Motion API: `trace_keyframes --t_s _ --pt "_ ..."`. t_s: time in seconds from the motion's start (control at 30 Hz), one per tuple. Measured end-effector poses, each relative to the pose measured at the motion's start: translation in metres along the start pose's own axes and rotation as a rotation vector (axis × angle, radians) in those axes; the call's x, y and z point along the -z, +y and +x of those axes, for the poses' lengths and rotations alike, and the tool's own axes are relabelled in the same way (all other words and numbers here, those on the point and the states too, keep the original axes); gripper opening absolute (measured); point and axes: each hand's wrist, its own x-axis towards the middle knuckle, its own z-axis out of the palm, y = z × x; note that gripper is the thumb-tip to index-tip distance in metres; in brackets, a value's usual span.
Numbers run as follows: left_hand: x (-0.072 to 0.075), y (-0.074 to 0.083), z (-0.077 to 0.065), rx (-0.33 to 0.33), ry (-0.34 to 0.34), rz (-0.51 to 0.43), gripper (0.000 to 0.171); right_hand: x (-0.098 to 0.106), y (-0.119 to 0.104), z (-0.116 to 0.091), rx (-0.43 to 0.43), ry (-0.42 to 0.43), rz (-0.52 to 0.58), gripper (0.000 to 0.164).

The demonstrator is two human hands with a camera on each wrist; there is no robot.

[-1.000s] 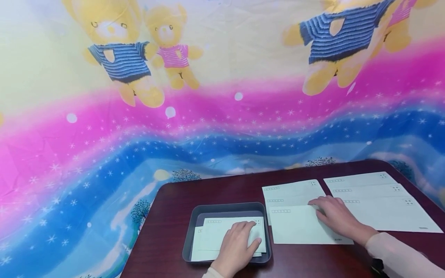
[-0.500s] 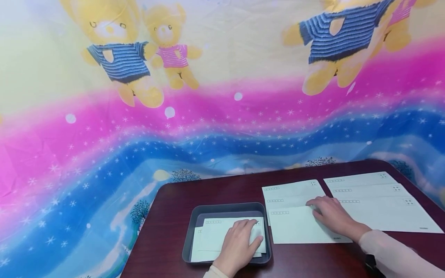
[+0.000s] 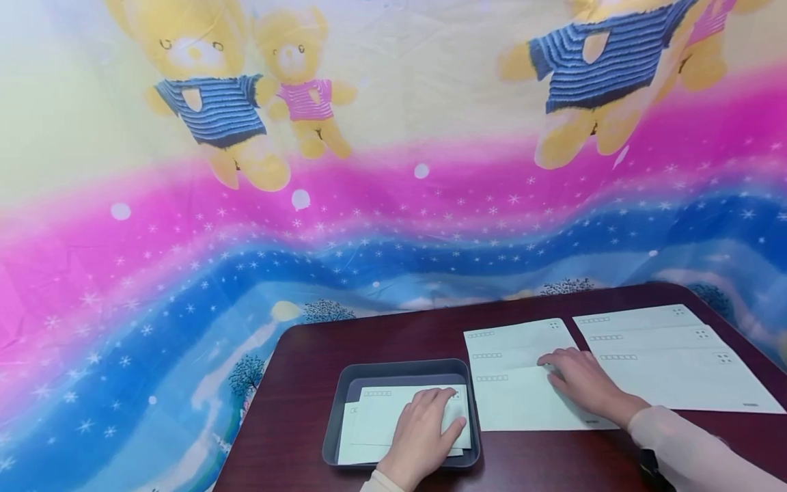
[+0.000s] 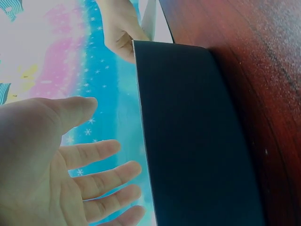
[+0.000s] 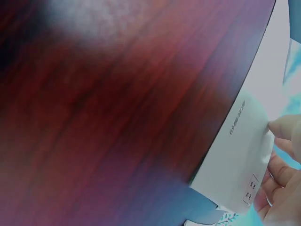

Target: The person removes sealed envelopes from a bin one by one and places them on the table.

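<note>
My right hand (image 3: pixel 581 386) pinches the upper edge of the front envelope (image 3: pixel 516 406) in the nearer white group. In the right wrist view its thumb meets the edge of this envelope (image 5: pixel 225 162), which bows slightly there; the curled fingers lie along the same edge. Two more envelopes show behind it, fanned so their printed postcode boxes are visible. My left hand (image 3: pixel 421 430) is over the dark grey tray (image 3: pixel 333 424), above smaller white envelopes (image 3: pixel 381 417) lying overlapped inside. In the left wrist view its fingers are spread and relaxed beside the tray's dark side wall (image 4: pixel 197 141).
Another fanned group of white envelopes (image 3: pixel 695 383) lies to the right on the dark red table (image 3: pixel 369 335). A cloth backdrop (image 3: pixel 399 205) printed with bears and snowflakes hangs behind the table's far edge.
The front envelope has slid slightly left, together with my right hand, and lines up more closely with those behind it. My left hand has stayed nearly still over the tray.
</note>
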Motion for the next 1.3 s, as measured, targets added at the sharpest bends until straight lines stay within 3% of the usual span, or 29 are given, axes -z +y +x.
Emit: trace_keyframes --t_s 0.8,1.3 --pt "0.001 -0.001 -0.003 0.015 -0.009 0.002 0.043 -0.003 -0.004 -0.002 0.008 0.006 -0.021 0.027" --pt "0.004 -0.006 -0.004 0.040 -0.026 0.000 0.046 0.006 -0.029 0.003 0.041 0.056 0.004 0.022"
